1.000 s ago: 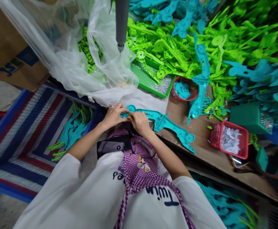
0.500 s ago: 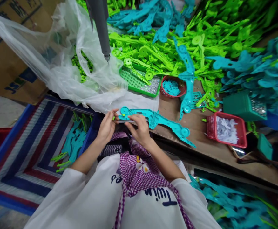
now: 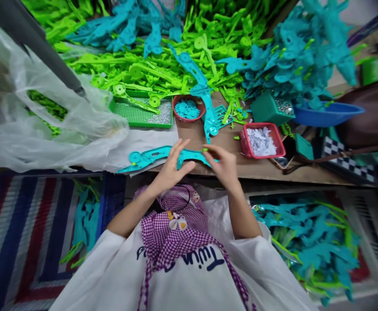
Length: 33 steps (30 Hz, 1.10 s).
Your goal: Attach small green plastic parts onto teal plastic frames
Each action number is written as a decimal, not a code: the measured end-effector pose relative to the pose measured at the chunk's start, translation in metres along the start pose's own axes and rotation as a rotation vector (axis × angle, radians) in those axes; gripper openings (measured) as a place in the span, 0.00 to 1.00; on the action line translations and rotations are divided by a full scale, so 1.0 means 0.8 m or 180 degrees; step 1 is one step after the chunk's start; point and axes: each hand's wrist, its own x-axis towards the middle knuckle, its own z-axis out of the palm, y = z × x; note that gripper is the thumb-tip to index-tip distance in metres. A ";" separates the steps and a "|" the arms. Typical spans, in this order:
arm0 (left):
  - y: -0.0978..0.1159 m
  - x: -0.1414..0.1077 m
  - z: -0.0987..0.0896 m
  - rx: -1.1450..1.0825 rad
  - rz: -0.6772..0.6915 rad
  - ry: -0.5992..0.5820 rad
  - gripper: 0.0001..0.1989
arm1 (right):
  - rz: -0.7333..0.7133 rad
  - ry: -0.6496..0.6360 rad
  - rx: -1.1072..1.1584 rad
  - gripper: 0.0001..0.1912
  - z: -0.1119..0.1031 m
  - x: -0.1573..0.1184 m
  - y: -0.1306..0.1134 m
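Observation:
A blue plastic toy bow (image 3: 153, 153) lies along the table's front edge, its left end over a white sheet. My left hand (image 3: 172, 168) is over its middle, fingers stretched out and thumb apart, hiding part of it. At the bow's right end, my right hand (image 3: 223, 166) pinches a small green plastic piece (image 3: 204, 149) between thumb and fingertips. That hand covers the bow's right tip. Another small green piece (image 3: 133, 164) shows on the bow's left end. A second blue bow (image 3: 207, 97) lies crosswise beyond my hands.
A green tray (image 3: 133, 123) of tiny metal parts, a red basket (image 3: 175, 113) of blue pieces and a red basket (image 3: 282, 151) of white pieces stand behind. Green parts (image 3: 150, 73) are heaped farther back. A grey tool (image 3: 59, 69) hangs at upper left, above a plastic bag (image 3: 94, 149).
The view has swung right. My left hand has gone from the bow's left end to its middle. My right hand has moved to the right end and now pinches a green piece.

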 end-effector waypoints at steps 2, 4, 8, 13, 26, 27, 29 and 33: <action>-0.015 0.022 0.010 0.1213 0.0445 -0.0125 0.25 | 0.0631 0.0563 0.0200 0.16 -0.031 -0.014 0.033; -0.031 0.041 0.018 0.2087 0.0759 -0.0375 0.20 | 0.0977 0.0786 0.0449 0.19 -0.049 -0.031 0.059; -0.058 0.071 0.031 0.2832 0.1158 -0.0716 0.19 | 0.1143 0.0969 0.0250 0.20 -0.056 -0.053 0.084; -0.074 0.085 0.042 0.3040 0.1178 -0.0805 0.17 | 0.1067 0.0870 -0.0227 0.18 -0.047 -0.055 0.097; -0.069 0.086 0.041 0.3092 0.1035 -0.0917 0.18 | 0.0207 -0.0047 -0.1197 0.13 -0.063 -0.061 0.102; -0.069 0.086 0.042 0.3090 0.1009 -0.0926 0.18 | 0.0121 -0.0080 -0.1358 0.14 -0.062 -0.060 0.103; -0.067 0.087 0.042 0.3074 0.0963 -0.0941 0.18 | 0.0061 -0.0094 -0.1593 0.15 -0.058 -0.061 0.107; -0.064 0.086 0.043 0.3025 0.0934 -0.0994 0.18 | 0.0260 -0.0103 -0.1621 0.14 -0.053 -0.065 0.112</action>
